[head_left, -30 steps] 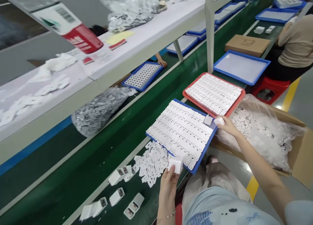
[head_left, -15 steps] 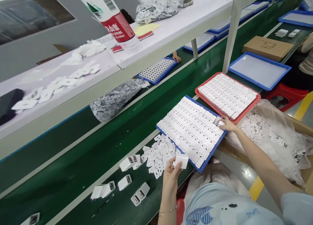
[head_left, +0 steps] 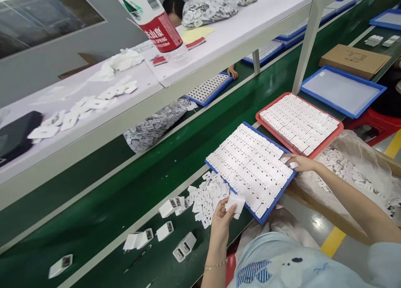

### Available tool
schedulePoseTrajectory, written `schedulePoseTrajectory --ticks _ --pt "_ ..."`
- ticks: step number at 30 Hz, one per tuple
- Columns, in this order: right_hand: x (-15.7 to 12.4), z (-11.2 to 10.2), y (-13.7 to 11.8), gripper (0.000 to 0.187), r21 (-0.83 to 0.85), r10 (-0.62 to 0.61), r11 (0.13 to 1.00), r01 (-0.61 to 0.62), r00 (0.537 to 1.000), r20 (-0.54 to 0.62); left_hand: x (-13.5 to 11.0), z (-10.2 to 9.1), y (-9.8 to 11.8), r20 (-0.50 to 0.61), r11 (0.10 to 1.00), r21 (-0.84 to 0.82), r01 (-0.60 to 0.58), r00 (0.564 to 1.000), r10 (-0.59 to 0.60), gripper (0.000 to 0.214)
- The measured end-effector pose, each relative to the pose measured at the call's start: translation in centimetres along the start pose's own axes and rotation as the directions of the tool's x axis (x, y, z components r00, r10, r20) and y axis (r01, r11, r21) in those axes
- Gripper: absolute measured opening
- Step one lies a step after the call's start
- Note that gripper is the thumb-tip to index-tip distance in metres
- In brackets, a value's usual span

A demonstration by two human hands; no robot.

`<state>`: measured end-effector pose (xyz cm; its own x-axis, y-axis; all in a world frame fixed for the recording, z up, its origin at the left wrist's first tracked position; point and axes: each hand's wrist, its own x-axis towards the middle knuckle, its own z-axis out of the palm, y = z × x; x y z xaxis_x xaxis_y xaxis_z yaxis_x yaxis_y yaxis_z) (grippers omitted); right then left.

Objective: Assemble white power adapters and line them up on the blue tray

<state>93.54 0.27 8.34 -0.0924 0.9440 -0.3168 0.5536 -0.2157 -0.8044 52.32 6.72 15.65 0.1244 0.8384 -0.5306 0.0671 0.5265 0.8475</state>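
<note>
My left hand [head_left: 223, 212] pinches a white plastic charger housing [head_left: 237, 202] in front of the blue tray [head_left: 262, 219]. Rows of white charger housings [head_left: 250, 162] fill that tray. At the tray's right edge, my right hand [head_left: 300, 162] has its fingers curled round a small white plastic piece [head_left: 293, 165]; its exact kind is partly hidden by the fingers. Beside my left hand lies a heap of flat white plastic pieces [head_left: 208, 198]. Several white charger housings with dark ends [head_left: 184, 246] stand loose on the green bench to the left.
A red tray [head_left: 340, 129] of white pieces adjoins the blue one. Behind it lie a blue-rimmed tray [head_left: 344, 91] and a cardboard box [head_left: 354, 60]. A bag-lined carton [head_left: 347, 175] stands at right. The raised shelf [head_left: 188, 77] carries a bottle [head_left: 159, 29]. Across the belt shows another person's hand [head_left: 232, 72].
The view has shifted, moving the scene slightly right. The charger housing in my left hand has turned a little. My right hand stays by the tray's right edge, its fingers differently placed.
</note>
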Motion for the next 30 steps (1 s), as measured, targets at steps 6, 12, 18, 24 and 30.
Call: schedulePoseTrajectory --ticks 6,12,18,24,30 --pt "-0.5 1.1 0.0 0.031 0.261 0.063 0.965 -0.012 0.98 -0.188 0.1 0.2 0.5 0.027 0.995 0.081 -0.062 0.998 0.06 0.058" --pt "-1.8 4.2 0.8 0.045 0.641 0.397 0.767 0.031 0.761 -0.512 1.6 3.7 1.9 0.246 0.935 0.24 -0.263 0.948 0.203 0.039" --pt "-2.3 8.3 1.5 0.046 0.811 0.694 0.49 0.321 0.419 -0.585 5.5 15.8 1.6 0.606 0.723 0.362 -0.588 0.738 0.297 0.025" --pt "-7.9 13.7 0.2 0.044 0.827 0.847 0.301 0.474 0.265 -0.46 6.9 24.8 -1.3 0.737 0.375 0.479 -0.794 0.595 0.32 0.021" --pt "-11.1 16.0 -1.6 0.048 0.8 0.882 0.223 0.557 0.235 -0.41 8.2 26.6 -3.5 0.772 0.049 0.572 -0.819 0.558 0.303 0.024"
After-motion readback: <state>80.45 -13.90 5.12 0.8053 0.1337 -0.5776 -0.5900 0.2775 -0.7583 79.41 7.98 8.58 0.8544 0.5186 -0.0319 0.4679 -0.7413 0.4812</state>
